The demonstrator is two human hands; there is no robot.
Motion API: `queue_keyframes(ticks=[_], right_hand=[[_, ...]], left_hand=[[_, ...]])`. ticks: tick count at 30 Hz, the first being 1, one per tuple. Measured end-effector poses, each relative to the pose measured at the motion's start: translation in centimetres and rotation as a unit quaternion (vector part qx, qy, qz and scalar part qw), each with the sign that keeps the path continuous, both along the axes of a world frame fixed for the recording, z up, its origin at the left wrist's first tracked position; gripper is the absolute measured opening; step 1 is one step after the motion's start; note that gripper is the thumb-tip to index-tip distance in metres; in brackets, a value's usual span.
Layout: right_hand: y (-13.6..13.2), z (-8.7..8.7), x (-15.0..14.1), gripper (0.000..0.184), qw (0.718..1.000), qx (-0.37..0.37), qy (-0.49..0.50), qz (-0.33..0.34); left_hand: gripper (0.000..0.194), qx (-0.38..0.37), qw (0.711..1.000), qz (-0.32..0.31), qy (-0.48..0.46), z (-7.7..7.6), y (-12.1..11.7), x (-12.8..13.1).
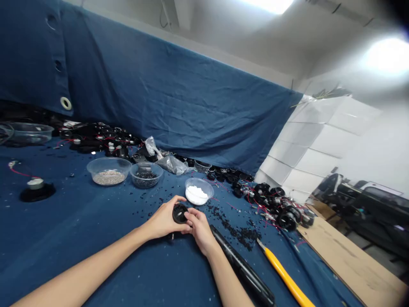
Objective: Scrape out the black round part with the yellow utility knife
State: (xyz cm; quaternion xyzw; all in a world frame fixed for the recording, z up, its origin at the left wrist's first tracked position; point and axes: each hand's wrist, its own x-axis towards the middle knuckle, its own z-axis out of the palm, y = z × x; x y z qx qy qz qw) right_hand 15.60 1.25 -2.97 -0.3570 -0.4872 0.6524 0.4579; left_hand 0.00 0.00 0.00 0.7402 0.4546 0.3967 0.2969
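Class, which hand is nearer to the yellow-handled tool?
Right. The right hand is left of the yellow-handled tool, across the black rod; the left hand is farther left.

Blue curtain point(179, 94), bright lights point(388, 57)

Two bare hands, one left hand point(166, 218) and one right hand point(200, 227); one black round part point(179, 213) held by both; six clear plastic tubs point(95, 167), one of them cut by the left edge; of these, one with white pieces point(196, 194), one with black pieces point(146, 175), one with silvery pieces point(109, 177); one black tube point(244, 273); one yellow-handled knife point(283, 273); one blue curtain point(179, 98); two ceiling lights point(388, 57); loose black bits point(246, 236), too many to count.
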Motion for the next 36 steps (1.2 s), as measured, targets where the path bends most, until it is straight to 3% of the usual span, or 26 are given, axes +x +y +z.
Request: queue_keyframes(ticks=[5,12,18,25,31,36], right_hand=[[-0.06,0.06,0.02,0.040,1.000,0.005,-0.011,-0.002],[-0.04,0.11,0.06,0.039,0.999,0.014,-0.032,0.001],[-0.14,0.09,0.06,0.031,0.994,0.060,-0.088,-0.007],[-0.31,0.00,0.06,0.017,0.964,0.182,-0.188,-0.050],[-0.55,0.50,0.20,0.016,0.935,0.228,-0.238,-0.129],[-0.50,0.63,0.46,0.022,0.922,0.264,-0.241,-0.146]], left_hand=[[0.054,0.002,1.000,-0.006,0.030,0.17,-0.06,0.04],[0.057,0.010,0.999,-0.016,0.042,0.03,-0.04,-0.19],[0.049,0.031,0.997,-0.018,0.065,-0.08,0.14,-0.22],[0.047,0.044,0.995,-0.048,0.076,0.01,0.22,-0.34],[0.054,0.059,0.992,-0.044,0.105,-0.13,0.39,-0.35],[0.054,0.057,0.990,-0.018,0.127,-0.61,0.60,-0.40]])
